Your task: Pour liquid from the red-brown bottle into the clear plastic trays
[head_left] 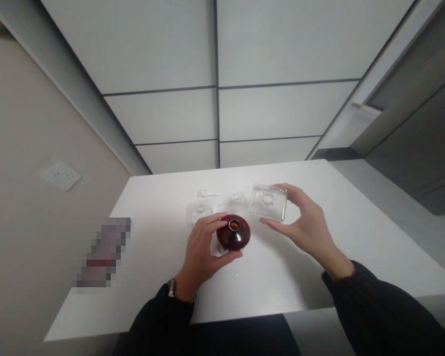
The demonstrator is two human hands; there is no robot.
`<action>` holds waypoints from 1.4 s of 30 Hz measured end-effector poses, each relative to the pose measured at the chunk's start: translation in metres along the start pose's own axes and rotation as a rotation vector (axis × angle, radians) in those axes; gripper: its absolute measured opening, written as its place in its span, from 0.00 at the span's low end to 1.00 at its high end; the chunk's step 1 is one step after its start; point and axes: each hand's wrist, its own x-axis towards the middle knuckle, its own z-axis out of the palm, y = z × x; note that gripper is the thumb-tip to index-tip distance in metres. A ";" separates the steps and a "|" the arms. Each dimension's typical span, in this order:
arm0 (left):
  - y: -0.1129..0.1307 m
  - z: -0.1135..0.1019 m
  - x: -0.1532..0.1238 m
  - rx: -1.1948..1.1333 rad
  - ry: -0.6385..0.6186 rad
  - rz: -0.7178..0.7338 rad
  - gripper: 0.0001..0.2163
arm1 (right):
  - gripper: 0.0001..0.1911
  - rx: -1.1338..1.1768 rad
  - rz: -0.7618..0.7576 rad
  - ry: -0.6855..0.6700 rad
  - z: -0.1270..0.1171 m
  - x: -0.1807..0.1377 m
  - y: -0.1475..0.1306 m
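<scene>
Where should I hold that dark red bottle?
Grip the dark red bottle round its wide body, coming from the left as the left hand does. It stands upright with its narrow neck open, so keep off the top.

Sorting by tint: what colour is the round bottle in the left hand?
The round glass bottle is dark reddish-brown; head view.

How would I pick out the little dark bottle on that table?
On the white table, near its middle, the left hand cups a squat round bottle. It alone is dark red, open at the neck; the square box in the right hand is clear.
</scene>
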 end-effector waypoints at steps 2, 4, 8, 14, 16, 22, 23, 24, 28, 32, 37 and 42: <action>-0.001 0.001 -0.001 -0.005 0.004 0.010 0.28 | 0.32 -0.046 -0.033 0.031 -0.001 0.002 -0.007; -0.002 0.001 -0.001 -0.007 0.002 0.015 0.28 | 0.32 -0.089 -0.052 0.050 -0.001 0.003 -0.013; -0.002 0.001 -0.001 -0.006 0.003 0.022 0.28 | 0.33 -0.150 -0.097 0.054 0.001 0.003 -0.019; -0.001 0.001 -0.001 0.008 0.007 0.043 0.28 | 0.33 -0.196 -0.180 0.053 0.006 0.002 -0.024; -0.001 0.002 -0.001 0.006 0.005 0.048 0.28 | 0.33 -0.200 -0.207 0.052 0.007 0.002 -0.025; -0.001 0.002 0.000 -0.001 0.008 0.043 0.27 | 0.35 -0.237 -0.272 0.074 0.010 0.005 -0.027; 0.000 0.002 0.000 -0.004 0.007 0.043 0.27 | 0.35 -0.241 -0.282 0.078 0.011 0.006 -0.027; 0.000 0.002 0.000 -0.007 0.007 0.044 0.27 | 0.35 -0.244 -0.291 0.080 0.011 0.006 -0.027; 0.000 0.003 0.000 -0.009 0.017 0.043 0.26 | 0.34 -0.255 -0.327 0.075 0.010 0.007 -0.025; 0.000 0.003 -0.001 -0.006 0.038 0.039 0.27 | 0.35 -0.275 -0.355 0.079 0.010 0.007 -0.024; 0.000 0.004 -0.001 -0.001 0.044 0.042 0.27 | 0.37 -0.295 -0.382 0.073 0.008 0.008 -0.025; 0.000 0.004 -0.001 0.006 0.040 0.048 0.26 | 0.37 -0.309 -0.416 0.075 0.008 0.010 -0.028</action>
